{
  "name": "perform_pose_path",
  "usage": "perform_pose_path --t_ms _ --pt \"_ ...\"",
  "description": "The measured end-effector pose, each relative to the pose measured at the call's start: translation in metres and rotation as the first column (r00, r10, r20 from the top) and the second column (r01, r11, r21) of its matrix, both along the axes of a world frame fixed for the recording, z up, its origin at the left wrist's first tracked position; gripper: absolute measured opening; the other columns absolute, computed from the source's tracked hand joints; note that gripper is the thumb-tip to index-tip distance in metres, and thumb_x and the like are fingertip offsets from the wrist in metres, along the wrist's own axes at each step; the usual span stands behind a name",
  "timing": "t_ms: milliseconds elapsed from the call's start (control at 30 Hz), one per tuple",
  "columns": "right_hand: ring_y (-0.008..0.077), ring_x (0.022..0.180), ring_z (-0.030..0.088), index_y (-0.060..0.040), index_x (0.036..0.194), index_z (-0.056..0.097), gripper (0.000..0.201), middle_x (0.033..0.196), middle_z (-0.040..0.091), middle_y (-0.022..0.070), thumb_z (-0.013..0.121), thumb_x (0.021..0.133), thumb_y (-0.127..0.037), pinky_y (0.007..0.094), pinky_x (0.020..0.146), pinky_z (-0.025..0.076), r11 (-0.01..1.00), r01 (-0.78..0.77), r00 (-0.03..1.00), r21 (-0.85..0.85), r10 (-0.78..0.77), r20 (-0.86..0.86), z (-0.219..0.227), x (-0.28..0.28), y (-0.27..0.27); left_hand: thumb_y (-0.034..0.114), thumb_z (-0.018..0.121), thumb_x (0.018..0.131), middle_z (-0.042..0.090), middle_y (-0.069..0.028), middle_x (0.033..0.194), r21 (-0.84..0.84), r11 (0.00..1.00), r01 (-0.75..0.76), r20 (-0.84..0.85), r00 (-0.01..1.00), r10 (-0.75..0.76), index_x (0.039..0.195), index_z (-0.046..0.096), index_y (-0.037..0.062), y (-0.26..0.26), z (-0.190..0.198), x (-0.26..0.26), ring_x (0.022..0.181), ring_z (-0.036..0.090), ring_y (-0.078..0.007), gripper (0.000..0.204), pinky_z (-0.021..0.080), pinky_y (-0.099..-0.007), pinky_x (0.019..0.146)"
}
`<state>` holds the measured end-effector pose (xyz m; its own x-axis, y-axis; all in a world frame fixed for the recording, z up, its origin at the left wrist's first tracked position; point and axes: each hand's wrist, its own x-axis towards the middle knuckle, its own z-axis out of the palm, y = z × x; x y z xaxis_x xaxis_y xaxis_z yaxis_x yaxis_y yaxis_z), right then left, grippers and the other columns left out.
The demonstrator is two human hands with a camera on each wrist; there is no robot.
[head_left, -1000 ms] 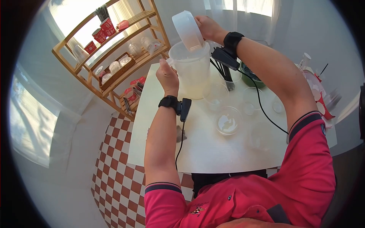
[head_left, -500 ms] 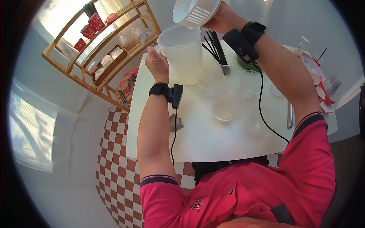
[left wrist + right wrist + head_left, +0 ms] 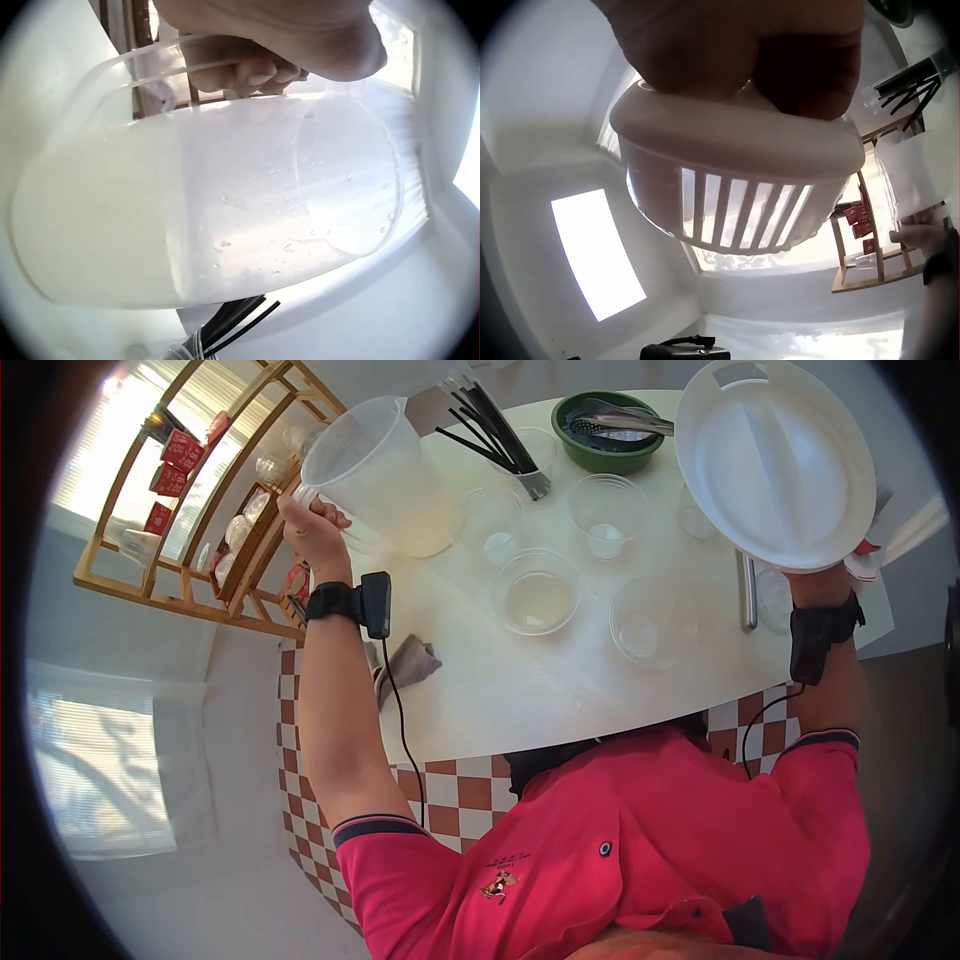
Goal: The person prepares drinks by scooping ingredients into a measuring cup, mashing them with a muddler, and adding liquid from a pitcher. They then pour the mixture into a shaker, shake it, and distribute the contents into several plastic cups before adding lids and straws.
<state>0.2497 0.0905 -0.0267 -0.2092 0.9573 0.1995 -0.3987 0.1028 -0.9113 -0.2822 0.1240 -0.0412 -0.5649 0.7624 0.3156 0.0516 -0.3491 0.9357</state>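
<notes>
My left hand [image 3: 315, 538] grips the handle of a large translucent pitcher [image 3: 375, 475] at the table's left. Cloudy pale liquid stands in its lower part, and droplets cling to the upper wall in the left wrist view. The pitcher's top is uncovered. Off to the right, my right hand [image 3: 735, 41] holds a round white lid [image 3: 775, 470], its pale flat face toward the head camera and covering most of that hand. Drain slots [image 3: 739, 214] run along the lid's side wall in the right wrist view.
Several clear plastic bowls stand mid-table; one bowl [image 3: 537, 600] contains some liquid. Black straws [image 3: 505, 440] lean in a clear cup behind them. A green basin [image 3: 600, 460] with metal utensils sits at the back. A grey cloth [image 3: 410, 660] lies front left, beyond it a wooden shelf [image 3: 190, 605].
My right hand has carried the lid from over the pitcher's mouth to the right side of the table. My left hand stays on the pitcher handle. The head view has shifted.
</notes>
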Motion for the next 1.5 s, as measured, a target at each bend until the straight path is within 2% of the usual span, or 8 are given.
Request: perform_pose_path --t_ms 67,100,267,333,400,567,1233,1500 --pt "0.0244 0.101 0.069 -0.0101 0.130 0.062 0.059 0.118 0.070 0.0104 0.075 0.085 -0.046 0.0381 0.090 0.057 0.998 0.046 0.999 -0.032 -0.045 0.018 -0.017 0.014 -0.014 0.064 0.038 0.099 0.047 -0.0038 0.061 -0.042 0.998 -0.055 -0.008 0.998 0.055 0.074 0.049 0.0067 -0.007 0.008 0.005 0.052 0.049 -0.0192 0.063 0.048 -0.0348 0.057" --pt "0.0244 0.101 0.069 -0.0101 0.130 0.062 0.059 0.118 0.070 0.0104 0.075 0.085 -0.046 0.0381 0.090 0.057 0.997 0.057 0.998 -0.043 -0.056 0.028 -0.024 0.018 -0.019 0.060 0.039 0.101 0.059 -0.0090 0.084 -0.079 0.996 -0.037 -0.062 0.998 0.032 0.095 0.055 0.0010 -0.013 0.009 -0.004 0.077 0.061 -0.0207 0.062 0.052 -0.0340 0.074" --pt "0.0243 0.101 0.069 -0.0098 0.129 0.062 0.058 0.118 0.070 0.0104 0.075 0.085 -0.046 0.0379 0.090 0.057 0.993 0.076 0.996 -0.084 -0.073 0.049 -0.054 0.026 -0.034 0.027 0.058 0.100 0.052 -0.0161 0.131 0.135 0.941 -0.312 -0.385 0.858 0.340 0.135 0.043 -0.0036 -0.093 -0.003 0.025 0.123 0.051 -0.0207 0.049 0.046 -0.0318 0.098" --pt "0.0242 0.101 0.069 -0.0097 0.129 0.061 0.058 0.117 0.070 0.0104 0.074 0.085 -0.045 0.0378 0.090 0.057 0.993 0.067 0.997 -0.097 -0.062 0.053 -0.063 0.022 -0.034 0.013 0.064 0.095 0.054 -0.0158 0.132 0.162 0.965 -0.206 -0.441 0.860 0.258 0.133 0.046 -0.0035 -0.139 -0.017 0.060 0.123 0.053 -0.0212 0.045 0.047 -0.0341 0.099" --pt "0.0242 0.101 0.069 -0.0095 0.129 0.061 0.058 0.117 0.070 0.0104 0.074 0.085 -0.045 0.0378 0.090 0.057 0.994 0.048 0.998 -0.099 -0.044 0.044 -0.069 0.016 -0.033 0.011 0.066 0.093 0.054 -0.0141 0.135 -0.211 0.977 -0.042 -0.508 0.858 -0.073 0.133 0.050 -0.0011 -0.173 -0.037 0.079 0.123 0.054 -0.0213 0.045 0.048 -0.0360 0.099" --pt "0.0240 0.101 0.069 -0.0092 0.129 0.061 0.058 0.117 0.070 0.0105 0.074 0.086 -0.045 0.0376 0.090 0.057 0.994 -0.019 0.999 -0.111 0.024 0.044 -0.080 0.007 -0.026 0.021 0.085 0.076 0.049 -0.0167 0.147 -0.595 0.761 0.257 -0.434 0.695 -0.574 0.150 0.036 0.0031 -0.178 -0.069 0.137 0.136 0.049 -0.0288 0.091 0.043 -0.0425 0.107" --pt "0.0235 0.101 0.069 -0.0080 0.129 0.061 0.056 0.116 0.070 0.0106 0.072 0.087 -0.043 0.0369 0.090 0.056 0.984 -0.117 0.988 -0.132 0.129 0.084 -0.088 -0.012 -0.030 0.023 0.089 0.067 0.050 -0.0120 0.134 -0.462 0.883 0.086 -0.532 0.770 -0.353 0.138 0.046 0.0035 -0.166 -0.082 0.185 0.125 0.051 -0.0243 0.085 0.040 -0.0379 0.108" --pt "0.0233 0.101 0.069 -0.0075 0.129 0.061 0.055 0.116 0.070 0.0106 0.072 0.087 -0.043 0.0366 0.090 0.056 0.982 -0.126 0.985 -0.139 0.140 0.097 -0.088 -0.013 -0.033 0.022 0.086 0.071 0.048 -0.0113 0.132 -0.291 0.953 0.079 -0.441 0.873 -0.207 0.138 0.044 0.0028 -0.178 -0.012 0.130 0.124 0.050 -0.0259 0.081 0.041 -0.0409 0.106"
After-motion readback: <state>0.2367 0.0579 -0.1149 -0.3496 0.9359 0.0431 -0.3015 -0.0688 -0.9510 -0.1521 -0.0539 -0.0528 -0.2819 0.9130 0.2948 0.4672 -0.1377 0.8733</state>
